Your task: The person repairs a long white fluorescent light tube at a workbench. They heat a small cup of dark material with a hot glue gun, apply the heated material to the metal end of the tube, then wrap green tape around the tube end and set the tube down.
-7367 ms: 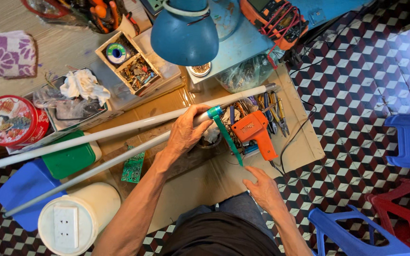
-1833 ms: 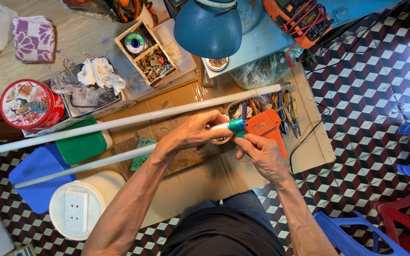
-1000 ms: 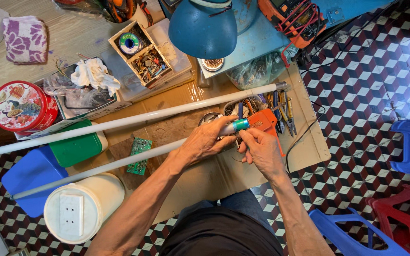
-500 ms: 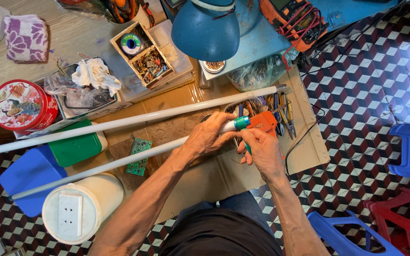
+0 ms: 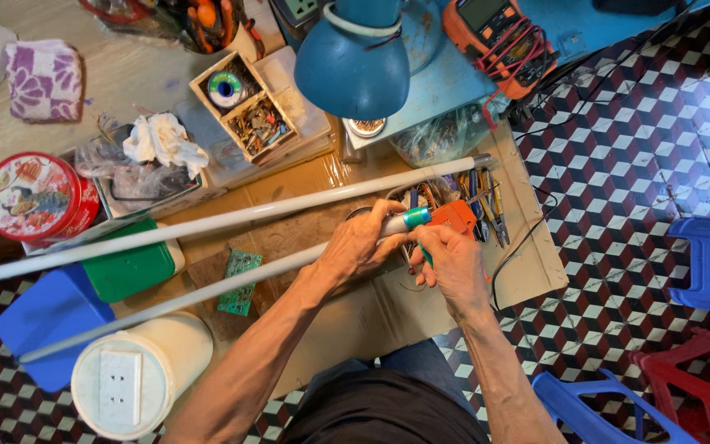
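My left hand (image 5: pixel 363 247) grips the nearer white tube (image 5: pixel 207 292) close to its teal end cap (image 5: pixel 415 218), over the cardboard-covered surface (image 5: pixel 527 271); my right hand (image 5: pixel 449 259) pinches that cap, just beside the orange tool (image 5: pixel 456 215). A second tube (image 5: pixel 232 218) lies farther back
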Tool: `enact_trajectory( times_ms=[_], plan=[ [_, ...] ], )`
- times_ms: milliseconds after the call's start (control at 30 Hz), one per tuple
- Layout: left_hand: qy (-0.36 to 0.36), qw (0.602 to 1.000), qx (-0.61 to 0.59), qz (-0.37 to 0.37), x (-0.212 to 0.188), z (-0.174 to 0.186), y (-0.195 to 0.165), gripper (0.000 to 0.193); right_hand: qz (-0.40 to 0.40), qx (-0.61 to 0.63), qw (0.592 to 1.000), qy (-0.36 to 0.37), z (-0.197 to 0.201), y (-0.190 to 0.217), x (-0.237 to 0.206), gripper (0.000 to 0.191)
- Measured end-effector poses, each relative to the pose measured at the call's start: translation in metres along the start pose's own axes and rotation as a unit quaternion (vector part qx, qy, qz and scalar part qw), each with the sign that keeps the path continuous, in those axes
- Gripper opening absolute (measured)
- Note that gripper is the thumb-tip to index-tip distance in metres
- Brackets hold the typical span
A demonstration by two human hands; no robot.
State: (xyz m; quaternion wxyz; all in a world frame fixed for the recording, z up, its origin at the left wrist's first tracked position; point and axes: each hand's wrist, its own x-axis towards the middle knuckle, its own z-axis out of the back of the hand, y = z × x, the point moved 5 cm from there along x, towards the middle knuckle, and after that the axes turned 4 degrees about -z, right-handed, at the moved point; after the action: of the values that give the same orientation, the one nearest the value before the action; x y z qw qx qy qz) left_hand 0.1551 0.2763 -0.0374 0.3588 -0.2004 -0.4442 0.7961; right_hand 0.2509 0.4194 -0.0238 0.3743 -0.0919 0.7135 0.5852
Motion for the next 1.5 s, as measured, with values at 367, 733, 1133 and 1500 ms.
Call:
enact_trajectory(
  times_ms=[367, 733, 1133, 1500],
  plan=[
    [0.026, 0.991, 0.047, 0.119, 0.012, -0.010, 0.004, 0.042, -0.024, 0.011, 1.000, -0.016, 0.007, 0.009, 0.004, 0.033],
    [-0.038, 0.996, 0.040, -0.065, -0.001, -0.010, -0.002, 0.033, 0.003, 0.019, 0.999, -0.027, 0.010, -0.023, 0.014, 0.029],
    [-0.114, 0.987, 0.096, -0.055, -0.009, -0.020, -0.012, 0.048, -0.041, 0.082, 0.996, -0.015, -0.005, -0.007, 0.008, 0.032],
    [-0.125, 0.979, 0.159, -0.024, -0.028, 0.003, 0.038, 0.071, 0.046, 0.086, 0.988, -0.117, 0.009, -0.047, 0.096, 0.017]
  ],
)
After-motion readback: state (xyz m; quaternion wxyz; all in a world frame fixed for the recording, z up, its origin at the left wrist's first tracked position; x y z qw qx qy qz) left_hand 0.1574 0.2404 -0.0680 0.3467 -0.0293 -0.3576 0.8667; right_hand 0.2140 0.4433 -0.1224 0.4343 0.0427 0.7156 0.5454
